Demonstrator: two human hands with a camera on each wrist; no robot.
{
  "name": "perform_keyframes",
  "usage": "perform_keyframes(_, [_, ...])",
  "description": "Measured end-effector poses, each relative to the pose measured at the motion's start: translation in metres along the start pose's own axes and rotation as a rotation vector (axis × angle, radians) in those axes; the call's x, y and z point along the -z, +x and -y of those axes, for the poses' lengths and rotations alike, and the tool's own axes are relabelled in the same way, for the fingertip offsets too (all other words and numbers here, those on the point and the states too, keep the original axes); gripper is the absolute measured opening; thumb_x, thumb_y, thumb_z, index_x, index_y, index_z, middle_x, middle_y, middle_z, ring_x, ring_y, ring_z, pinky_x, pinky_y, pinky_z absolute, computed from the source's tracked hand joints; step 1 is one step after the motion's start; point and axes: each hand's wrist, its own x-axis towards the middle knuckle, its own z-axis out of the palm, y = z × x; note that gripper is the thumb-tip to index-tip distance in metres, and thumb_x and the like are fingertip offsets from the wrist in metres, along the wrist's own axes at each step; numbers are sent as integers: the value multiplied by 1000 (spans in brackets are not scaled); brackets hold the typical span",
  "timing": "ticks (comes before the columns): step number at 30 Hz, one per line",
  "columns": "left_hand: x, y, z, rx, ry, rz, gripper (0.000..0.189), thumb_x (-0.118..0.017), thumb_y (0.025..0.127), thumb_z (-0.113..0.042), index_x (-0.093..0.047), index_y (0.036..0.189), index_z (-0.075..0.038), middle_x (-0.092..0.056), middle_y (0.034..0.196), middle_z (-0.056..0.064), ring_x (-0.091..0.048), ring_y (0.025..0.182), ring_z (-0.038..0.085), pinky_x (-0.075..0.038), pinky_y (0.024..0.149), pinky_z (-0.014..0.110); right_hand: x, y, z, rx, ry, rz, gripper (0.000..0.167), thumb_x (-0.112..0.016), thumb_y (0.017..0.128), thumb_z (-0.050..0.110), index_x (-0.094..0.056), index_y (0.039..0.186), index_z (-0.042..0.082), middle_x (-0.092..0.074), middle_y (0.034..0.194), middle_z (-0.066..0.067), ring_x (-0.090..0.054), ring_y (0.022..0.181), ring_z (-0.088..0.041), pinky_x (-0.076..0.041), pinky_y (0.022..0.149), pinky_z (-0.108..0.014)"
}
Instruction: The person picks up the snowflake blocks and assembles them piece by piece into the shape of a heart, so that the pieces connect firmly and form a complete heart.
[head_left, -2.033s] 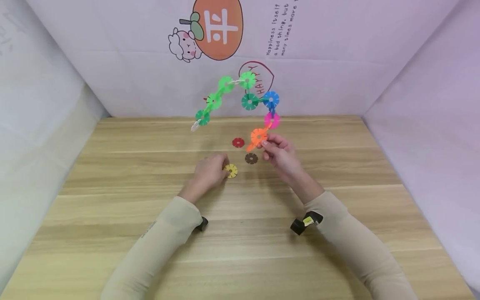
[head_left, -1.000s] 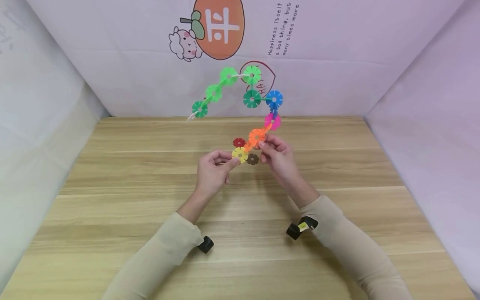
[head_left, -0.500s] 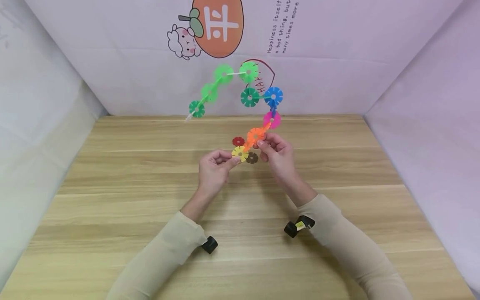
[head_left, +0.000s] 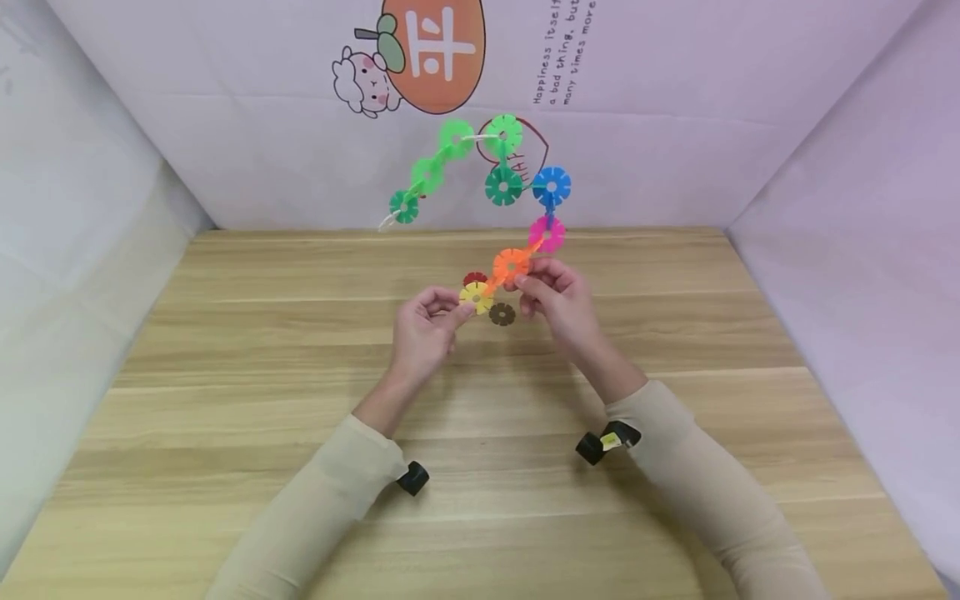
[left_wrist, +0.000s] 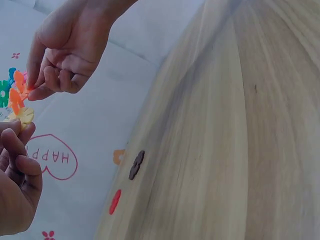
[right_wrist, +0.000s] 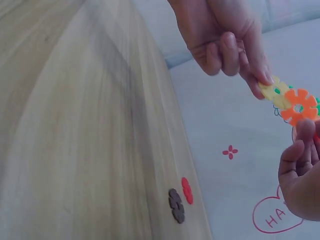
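Note:
My left hand [head_left: 422, 333] pinches a yellow notched interlocking disc [head_left: 468, 292] between thumb and fingers. The disc meets the orange end of a raised chain of similar discs. My right hand [head_left: 564, 304] pinches the chain at an orange disc [head_left: 512, 256]. From there the chain runs up through a pink disc [head_left: 547, 223], a blue disc [head_left: 552, 174] and several green discs [head_left: 456, 127], arching left to a whitish one seen edge-on. In the right wrist view the yellow disc [right_wrist: 270, 93] overlaps the orange disc [right_wrist: 308, 101].
A brown disc [head_left: 493, 316] lies flat on the wooden table [head_left: 480, 467] below the hands. Behind the yellow one, a red disc [head_left: 474, 277] is partly hidden. White cloth walls [head_left: 247, 150] with printed drawings surround the table's back and sides.
My left hand has lifted the yellow disc off the table and brought it against the chain's orange end. Lately both hands have risen slightly together, and the chain with them.

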Motion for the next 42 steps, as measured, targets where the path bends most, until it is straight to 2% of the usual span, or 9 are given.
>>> perform_keyframes(7, [5,0,-1,-24,23,8,12,-77,93,0,-68,100,1,-73,86,11,-45,48,8,-39,45,18,4,2,5,-29,-51,36,4,-62,102,-2,-65,105,0,-76,83,5,-62,61,-10,-54,62,-20])
perform_keyframes(10, [3,0,-1,-29,-3,11,10,-76,92,3,-68,97,1,-75,82,5,-44,46,8,-36,44,18,3,1,4,-12,-40,29,5,-62,102,-3,-62,107,-6,-76,83,4,-64,64,-9,-54,63,-19])
perform_keyframes(13, [1,0,-1,7,-89,13,12,-73,93,7,-68,91,-4,-75,78,-3,-42,45,6,-33,43,17,0,0,3,12,-15,18,5,-60,103,-5,-61,107,-7,-75,83,3,-65,68,-9,-55,66,-19])
perform_keyframes(18, [-2,2,0,77,-222,24,24,-70,96,8,-66,85,-13,-75,74,-5,-43,45,4,-31,42,15,-5,-1,3,59,36,-5,2,-61,102,-4,-63,102,-4,-75,83,2,-62,67,-10,-55,67,-20])
perform_keyframes(24, [-3,2,-1,94,-213,42,23,-71,96,7,-67,85,-14,-75,76,-5,-45,46,4,-33,42,15,-4,0,0,61,24,-14,19,-61,103,-4,-66,91,9,-74,81,0,-55,64,-11,-50,65,-19])
perform_keyframes(30, [4,9,-6,98,-65,85,11,-76,94,0,-68,91,-7,-77,80,-3,-44,42,7,-34,41,18,-1,3,-2,67,-15,-11,16,-60,103,-4,-69,94,7,-74,83,1,-56,67,-11,-51,66,-19])
perform_keyframes(34, [13,17,-9,125,98,176,14,-78,95,-8,-70,104,-1,-80,94,11,-51,45,12,-44,47,23,1,5,-1,86,-36,-20,10,-63,101,-4,-71,101,2,-75,85,2,-58,67,-10,-52,66,-19])
perform_keyframes(37, [18,23,-6,127,259,278,23,-78,96,-12,-71,115,-1,-78,107,16,-63,60,24,-56,59,32,5,7,-1,80,-39,-35,10,-63,102,-2,-71,103,3,-75,85,3,-58,68,-10,-52,66,-19])
perform_keyframes(42, [20,33,6,96,551,458,32,-73,99,-15,-71,128,-2,-73,118,11,-69,99,32,-58,85,41,15,14,0,69,43,-73,21,-61,103,-2,-72,93,12,-76,82,4,-56,64,-8,-49,63,-18])
